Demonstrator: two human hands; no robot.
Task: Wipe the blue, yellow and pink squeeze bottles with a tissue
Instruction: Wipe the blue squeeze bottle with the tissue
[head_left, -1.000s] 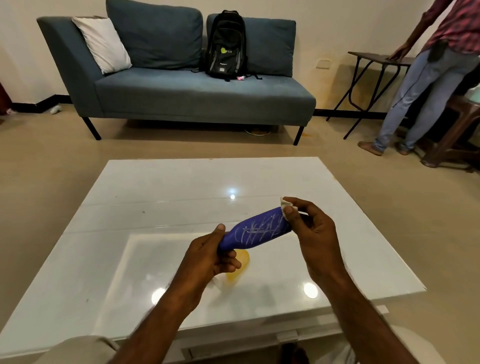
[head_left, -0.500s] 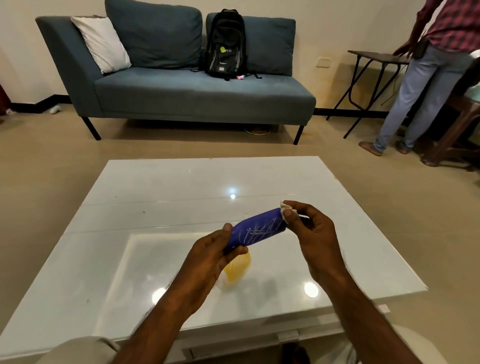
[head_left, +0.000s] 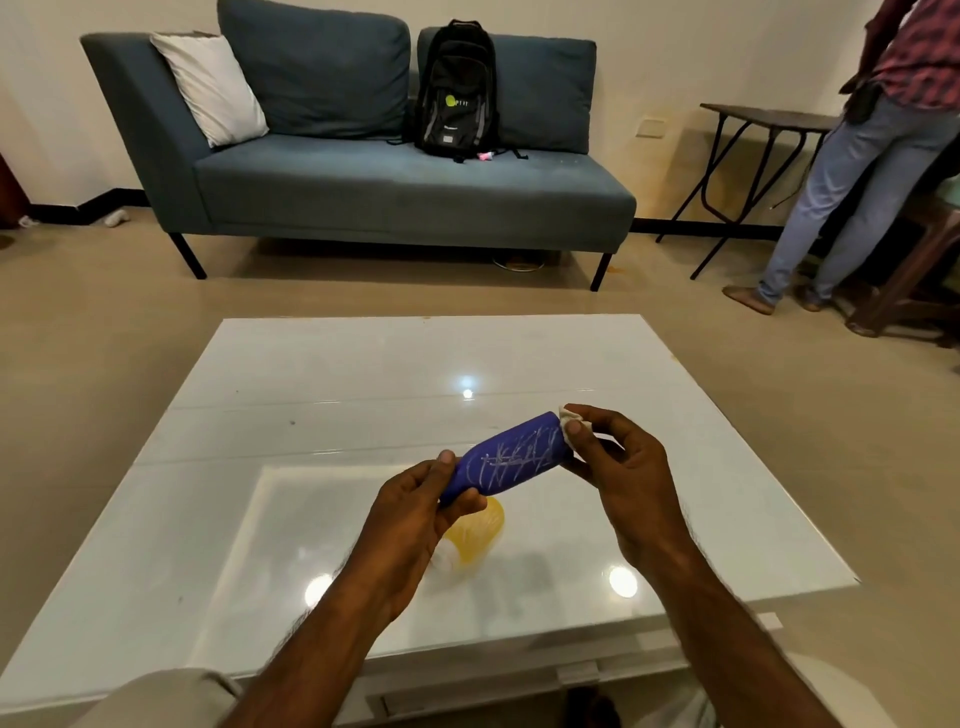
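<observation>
Surface: one glossy white table on a beige floor.
Right hand: thumb and forefinger pinched one white tissue against the far end of the blue squeeze bottle; the other fingers were loosely curled.
Left hand: thumb and fingers curled round the bottle's near end, hiding the cap.
Blue bottle position: held tilted above the table, scribbled side up.
Change: the scribbles faced the camera more squarely than half a second before; the tissue stayed at the same end.
Count: two hands, one tissue, one blue bottle, one yellow squeeze bottle.
Yellow bottle: lay on the table, partly hidden behind the left hand.
Background: one sofa, one backpack, one pillow, one side table.
Cut off: a standing person, at the right edge.
</observation>
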